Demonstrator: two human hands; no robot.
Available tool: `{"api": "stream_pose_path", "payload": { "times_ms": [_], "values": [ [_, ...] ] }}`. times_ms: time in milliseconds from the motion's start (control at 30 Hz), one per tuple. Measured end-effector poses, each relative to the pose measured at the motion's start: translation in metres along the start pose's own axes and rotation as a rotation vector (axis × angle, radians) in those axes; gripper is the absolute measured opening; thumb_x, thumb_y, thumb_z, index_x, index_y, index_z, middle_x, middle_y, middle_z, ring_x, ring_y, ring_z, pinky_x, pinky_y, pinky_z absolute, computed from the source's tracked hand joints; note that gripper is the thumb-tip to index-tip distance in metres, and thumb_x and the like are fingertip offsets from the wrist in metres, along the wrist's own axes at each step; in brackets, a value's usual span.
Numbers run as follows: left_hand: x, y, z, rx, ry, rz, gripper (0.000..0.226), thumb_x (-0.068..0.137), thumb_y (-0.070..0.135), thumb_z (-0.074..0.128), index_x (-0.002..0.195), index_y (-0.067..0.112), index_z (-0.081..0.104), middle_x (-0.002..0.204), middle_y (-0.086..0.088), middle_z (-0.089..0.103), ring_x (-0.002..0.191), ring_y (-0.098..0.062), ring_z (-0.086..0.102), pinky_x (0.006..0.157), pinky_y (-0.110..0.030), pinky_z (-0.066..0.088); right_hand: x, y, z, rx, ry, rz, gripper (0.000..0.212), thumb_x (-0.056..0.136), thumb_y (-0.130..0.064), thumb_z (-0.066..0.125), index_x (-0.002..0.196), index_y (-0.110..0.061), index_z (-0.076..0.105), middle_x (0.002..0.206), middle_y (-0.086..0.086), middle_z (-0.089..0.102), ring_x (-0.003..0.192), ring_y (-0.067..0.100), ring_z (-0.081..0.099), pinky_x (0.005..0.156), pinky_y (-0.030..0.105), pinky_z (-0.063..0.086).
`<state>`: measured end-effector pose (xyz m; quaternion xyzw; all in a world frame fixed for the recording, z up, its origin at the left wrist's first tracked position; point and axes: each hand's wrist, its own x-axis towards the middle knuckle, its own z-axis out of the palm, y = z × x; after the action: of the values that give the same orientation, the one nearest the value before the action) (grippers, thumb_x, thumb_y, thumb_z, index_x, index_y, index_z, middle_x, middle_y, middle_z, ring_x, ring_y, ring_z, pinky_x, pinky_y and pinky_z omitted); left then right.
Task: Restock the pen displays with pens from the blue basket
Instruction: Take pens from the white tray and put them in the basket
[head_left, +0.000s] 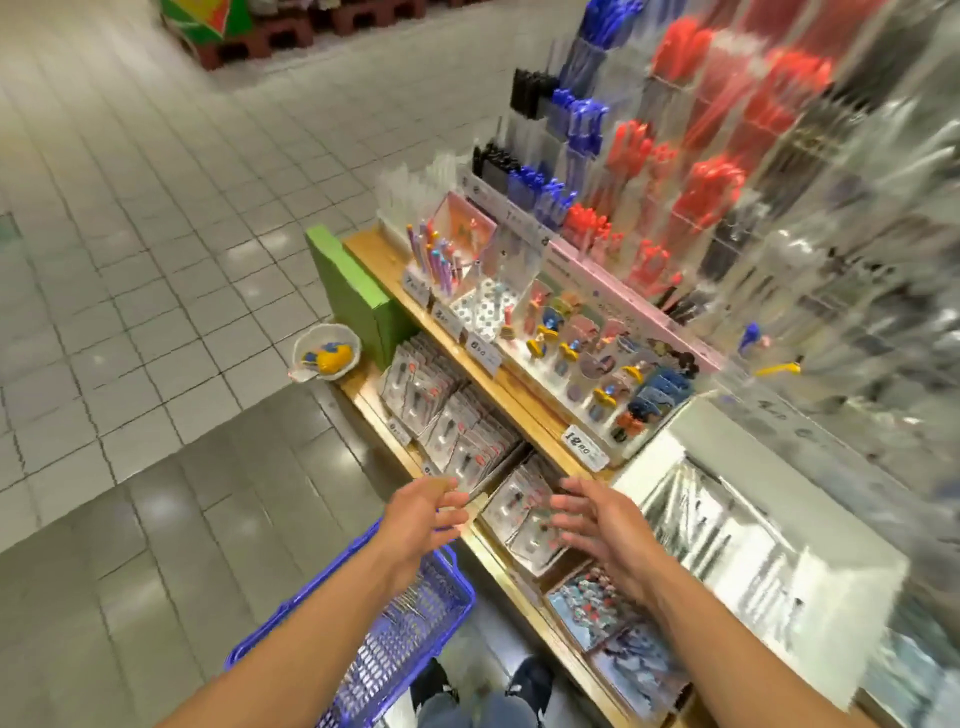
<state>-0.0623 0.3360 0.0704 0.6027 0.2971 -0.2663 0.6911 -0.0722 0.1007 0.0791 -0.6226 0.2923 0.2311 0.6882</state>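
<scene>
Below the front edge of the wooden counter (470, 387), on the floor at the person's feet, stood the blue basket (410, 639). Thin pale sticks showed through its mesh, probably pens, though blur kept me from being sure.

Head view, the only one. Both hands were held out in front of the body over the lower shelf, near its front edge. Left hand (423, 514): fingers loosely spread, slightly bent, holding nothing that I could see. Right hand (597, 525): fingers spread and straight-ish, palm turned toward the left hand, also empty. Neither hand touched the basket or the shelf goods; the left hovered above the basket's far rim.

Pen displays (675, 171) rose along the back of the counter toward its right end: clear tiers with black, blue and red pens. Most visible tiers looked well filled. The right side of the rack was smeared by camera motion, so empty slots there could not be ruled in or out.

Other stock: novelty pens (439, 249) in a stand at the counter's left back corner, carded packets (457, 415) on the lower shelf, a green box (358, 293) against the counter's left end, a small bowl (326, 352) beside it.

Judgement: no pen was in hand and the basket appeared to hold stock, so restocking was unfinished. How many tiers were already topped up could not be read. Left to do: draw pens from the basket and slot them by colour.
</scene>
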Motion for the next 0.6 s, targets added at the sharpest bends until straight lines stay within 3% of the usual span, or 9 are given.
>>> {"api": "stream_pose_path", "payload": {
  "times_ms": [267,433,500,600],
  "values": [
    [-0.017,0.021,0.126,0.19,-0.198,0.03,0.021,0.101,0.022,0.051,0.114,0.014,0.065,0.107,-0.007,0.074,0.089,-0.022,0.068,0.081,-0.037,0.057,-0.038,-0.008,-0.099,0.114,0.148,-0.071,0.026,0.101,-0.029,0.048,0.107,-0.009,0.065,0.099,0.012,0.073,0.076,0.02,0.066,0.071,0.034,0.054],
    [-0.022,0.021,0.187,0.269,-0.239,0.027,0.019,0.102,0.022,0.051,0.111,0.012,0.064,0.096,-0.005,0.072,0.075,-0.017,0.065,0.066,-0.028,0.051,-0.035,0.005,-0.154,0.072,0.257,-0.095,0.019,0.096,-0.022,0.056,0.108,-0.01,0.064,0.087,0.007,0.072,0.065,0.014,0.063,0.055,0.024,0.048],
    [-0.023,0.02,0.205,0.303,-0.272,0.016,0.018,0.102,0.022,0.05,0.111,0.013,0.064,0.096,-0.004,0.071,0.076,-0.017,0.064,0.063,-0.026,0.051,-0.033,0.013,-0.17,0.044,0.293,-0.073,0.018,0.094,-0.022,0.056,0.107,-0.012,0.064,0.088,0.005,0.071,0.065,0.014,0.062,0.057,0.024,0.048],
    [-0.021,0.02,0.226,0.339,-0.313,0.0,0.02,0.101,0.022,0.052,0.114,0.013,0.065,0.108,-0.007,0.072,0.089,-0.021,0.066,0.073,-0.03,0.052,-0.027,0.026,-0.184,-0.106,0.333,-0.041,0.013,0.091,-0.023,0.057,0.096,-0.015,0.066,0.097,0.001,0.07,0.07,0.013,0.064,0.062,0.025,0.048]
  ]
}}
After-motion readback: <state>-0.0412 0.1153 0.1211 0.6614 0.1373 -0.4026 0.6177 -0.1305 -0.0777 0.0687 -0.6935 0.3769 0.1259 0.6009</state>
